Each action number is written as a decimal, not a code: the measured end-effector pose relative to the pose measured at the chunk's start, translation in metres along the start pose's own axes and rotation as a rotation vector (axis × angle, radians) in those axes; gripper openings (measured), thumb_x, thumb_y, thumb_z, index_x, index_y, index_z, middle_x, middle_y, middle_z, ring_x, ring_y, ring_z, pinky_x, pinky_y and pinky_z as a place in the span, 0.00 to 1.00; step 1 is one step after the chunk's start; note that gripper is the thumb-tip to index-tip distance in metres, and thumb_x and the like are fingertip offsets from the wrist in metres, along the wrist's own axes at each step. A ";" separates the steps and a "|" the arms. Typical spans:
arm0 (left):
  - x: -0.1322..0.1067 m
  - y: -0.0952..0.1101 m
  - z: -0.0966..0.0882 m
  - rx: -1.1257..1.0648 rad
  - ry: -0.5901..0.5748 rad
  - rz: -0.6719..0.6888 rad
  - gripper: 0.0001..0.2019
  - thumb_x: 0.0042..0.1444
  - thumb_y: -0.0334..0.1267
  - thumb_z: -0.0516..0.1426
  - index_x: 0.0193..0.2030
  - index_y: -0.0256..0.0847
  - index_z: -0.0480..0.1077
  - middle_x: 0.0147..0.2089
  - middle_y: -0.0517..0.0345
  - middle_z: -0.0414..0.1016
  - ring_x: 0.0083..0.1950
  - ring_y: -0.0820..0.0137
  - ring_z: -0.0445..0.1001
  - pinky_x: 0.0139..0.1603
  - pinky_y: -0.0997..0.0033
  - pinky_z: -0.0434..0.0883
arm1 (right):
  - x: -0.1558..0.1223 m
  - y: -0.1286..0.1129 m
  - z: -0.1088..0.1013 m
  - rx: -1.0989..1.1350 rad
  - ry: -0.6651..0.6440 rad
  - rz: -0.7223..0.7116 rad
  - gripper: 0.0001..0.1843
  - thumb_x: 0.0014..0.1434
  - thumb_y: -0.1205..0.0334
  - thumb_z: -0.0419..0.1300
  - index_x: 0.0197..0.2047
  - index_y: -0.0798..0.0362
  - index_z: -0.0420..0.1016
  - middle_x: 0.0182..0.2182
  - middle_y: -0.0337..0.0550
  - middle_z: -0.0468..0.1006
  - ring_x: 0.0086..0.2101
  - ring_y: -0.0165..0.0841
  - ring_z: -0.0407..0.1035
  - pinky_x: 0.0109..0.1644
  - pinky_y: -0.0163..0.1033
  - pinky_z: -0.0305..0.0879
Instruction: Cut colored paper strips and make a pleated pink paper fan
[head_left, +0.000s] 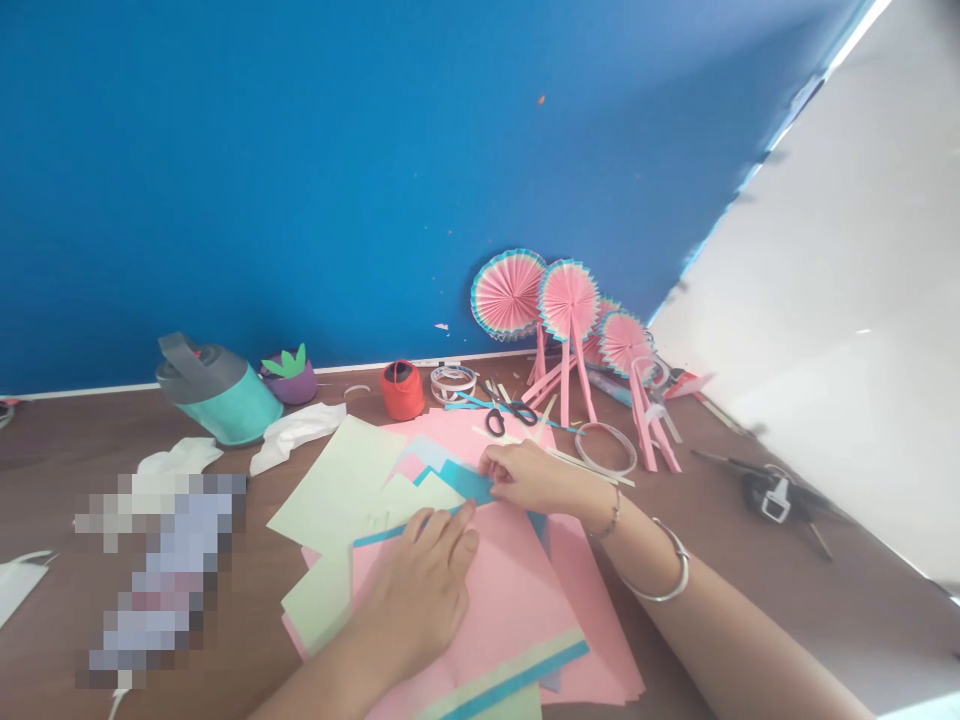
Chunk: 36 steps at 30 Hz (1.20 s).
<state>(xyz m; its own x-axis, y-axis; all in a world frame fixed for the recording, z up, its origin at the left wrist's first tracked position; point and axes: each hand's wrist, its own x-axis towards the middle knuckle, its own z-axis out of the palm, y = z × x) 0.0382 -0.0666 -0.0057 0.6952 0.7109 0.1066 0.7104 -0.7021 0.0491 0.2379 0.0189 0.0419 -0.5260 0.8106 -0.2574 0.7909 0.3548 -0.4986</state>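
Note:
My left hand point(431, 580) lies flat on a pink paper sheet point(510, 580) that has blue and pale strips along its far and near edges. Close to the far edge, my right hand point(536, 480) has its fingers curled together over blue paper point(461, 478); anything between its fingertips is hidden. Pale green sheets point(330, 490) are spread left of the pink one. More pink paper point(600, 630) sticks out beneath on the right. Beyond my right hand lie black-handled scissors point(496, 420) among thin paper strips.
Pink pleated paper fans point(568, 300) with pink sticks lean against the blue wall point(300, 180). Tape rolls point(454, 383), red string point(403, 390), a purple pot point(292, 380) and a teal-grey container point(225, 395) stand along the back. Tissues point(296, 435) lie left; a black clip-like object point(780, 495) lies right.

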 end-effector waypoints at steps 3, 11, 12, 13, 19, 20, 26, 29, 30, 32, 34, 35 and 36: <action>0.001 0.000 -0.002 0.001 -0.014 -0.006 0.16 0.57 0.33 0.48 0.52 0.38 0.65 0.64 0.49 0.60 0.50 0.59 0.63 0.53 0.55 0.57 | 0.000 -0.001 0.000 -0.050 -0.005 -0.017 0.16 0.50 0.72 0.52 0.42 0.52 0.70 0.32 0.41 0.78 0.36 0.35 0.69 0.41 0.36 0.56; 0.002 0.001 -0.004 0.003 -0.016 -0.005 0.16 0.58 0.33 0.48 0.52 0.37 0.65 0.63 0.48 0.61 0.50 0.58 0.63 0.53 0.54 0.57 | 0.001 0.001 0.004 -0.109 0.004 -0.039 0.14 0.51 0.72 0.52 0.41 0.52 0.69 0.31 0.41 0.77 0.36 0.35 0.69 0.43 0.37 0.54; 0.002 0.001 -0.003 0.003 -0.014 -0.004 0.16 0.58 0.33 0.48 0.52 0.37 0.65 0.63 0.48 0.61 0.51 0.59 0.63 0.53 0.54 0.57 | 0.001 0.001 0.004 -0.119 0.006 -0.036 0.14 0.51 0.72 0.52 0.41 0.52 0.69 0.31 0.41 0.77 0.36 0.35 0.69 0.44 0.37 0.54; 0.002 0.001 -0.002 0.004 -0.014 -0.003 0.16 0.58 0.33 0.48 0.52 0.37 0.65 0.63 0.47 0.61 0.51 0.59 0.63 0.54 0.54 0.56 | 0.001 0.000 0.004 -0.130 0.009 -0.032 0.14 0.51 0.72 0.52 0.41 0.52 0.69 0.31 0.41 0.77 0.37 0.36 0.69 0.45 0.38 0.54; 0.001 0.001 0.000 0.001 -0.005 -0.009 0.16 0.57 0.33 0.48 0.52 0.38 0.65 0.64 0.49 0.60 0.51 0.60 0.63 0.54 0.55 0.56 | 0.000 -0.001 0.000 -0.174 0.003 0.001 0.10 0.51 0.69 0.54 0.39 0.53 0.69 0.32 0.41 0.77 0.36 0.36 0.69 0.45 0.39 0.53; 0.001 0.001 0.000 -0.001 -0.004 -0.008 0.16 0.57 0.33 0.48 0.52 0.38 0.64 0.64 0.49 0.60 0.51 0.60 0.63 0.54 0.55 0.56 | 0.000 0.001 -0.001 -0.170 0.003 0.020 0.09 0.51 0.68 0.54 0.38 0.52 0.69 0.33 0.42 0.77 0.36 0.36 0.69 0.45 0.39 0.53; 0.000 0.002 -0.002 -0.020 0.001 -0.010 0.15 0.57 0.31 0.48 0.50 0.38 0.65 0.64 0.49 0.59 0.50 0.59 0.63 0.53 0.54 0.58 | 0.000 0.017 -0.005 -0.174 0.006 0.118 0.09 0.48 0.59 0.59 0.35 0.52 0.69 0.32 0.40 0.77 0.34 0.36 0.69 0.43 0.39 0.54; 0.000 0.002 -0.003 -0.031 -0.006 -0.017 0.15 0.57 0.31 0.48 0.50 0.39 0.65 0.64 0.50 0.59 0.50 0.59 0.63 0.53 0.54 0.58 | -0.001 0.023 -0.010 -0.180 -0.007 0.148 0.10 0.47 0.58 0.61 0.32 0.52 0.70 0.31 0.41 0.76 0.35 0.36 0.69 0.39 0.37 0.56; 0.000 0.003 -0.004 -0.034 -0.010 -0.021 0.15 0.57 0.31 0.48 0.50 0.39 0.65 0.64 0.50 0.59 0.50 0.59 0.63 0.53 0.54 0.58 | -0.001 0.025 -0.012 -0.172 -0.013 0.152 0.09 0.46 0.58 0.61 0.31 0.52 0.70 0.32 0.41 0.76 0.35 0.36 0.68 0.37 0.36 0.56; 0.000 0.003 -0.005 -0.042 -0.018 -0.029 0.15 0.56 0.30 0.48 0.50 0.39 0.65 0.64 0.50 0.59 0.50 0.60 0.63 0.53 0.54 0.59 | -0.002 0.028 -0.016 -0.124 -0.025 0.148 0.07 0.47 0.59 0.60 0.30 0.52 0.71 0.32 0.41 0.76 0.35 0.35 0.68 0.35 0.34 0.56; 0.000 0.003 -0.006 -0.045 -0.016 -0.030 0.14 0.56 0.30 0.48 0.49 0.39 0.65 0.64 0.49 0.59 0.49 0.60 0.63 0.53 0.54 0.58 | -0.003 0.032 -0.019 -0.050 -0.032 0.127 0.03 0.49 0.63 0.57 0.28 0.53 0.71 0.31 0.40 0.76 0.34 0.33 0.67 0.35 0.33 0.56; 0.000 0.003 -0.006 -0.045 -0.012 -0.029 0.14 0.56 0.30 0.48 0.49 0.39 0.65 0.64 0.49 0.60 0.49 0.60 0.62 0.53 0.54 0.58 | -0.004 0.033 -0.020 -0.015 -0.034 0.114 0.03 0.49 0.65 0.56 0.27 0.53 0.71 0.30 0.40 0.75 0.33 0.32 0.67 0.34 0.33 0.56; 0.000 0.003 -0.006 -0.044 -0.006 -0.027 0.14 0.56 0.30 0.48 0.49 0.39 0.65 0.64 0.49 0.60 0.50 0.60 0.63 0.53 0.54 0.58 | -0.004 0.033 -0.021 0.010 -0.037 0.101 0.04 0.49 0.66 0.55 0.26 0.53 0.70 0.28 0.39 0.74 0.31 0.30 0.65 0.33 0.32 0.55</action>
<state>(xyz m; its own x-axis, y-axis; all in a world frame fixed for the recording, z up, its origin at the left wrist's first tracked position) 0.0399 -0.0692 0.0004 0.6762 0.7300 0.0989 0.7237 -0.6834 0.0960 0.2729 0.0373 0.0434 -0.4551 0.8241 -0.3372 0.8372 0.2671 -0.4772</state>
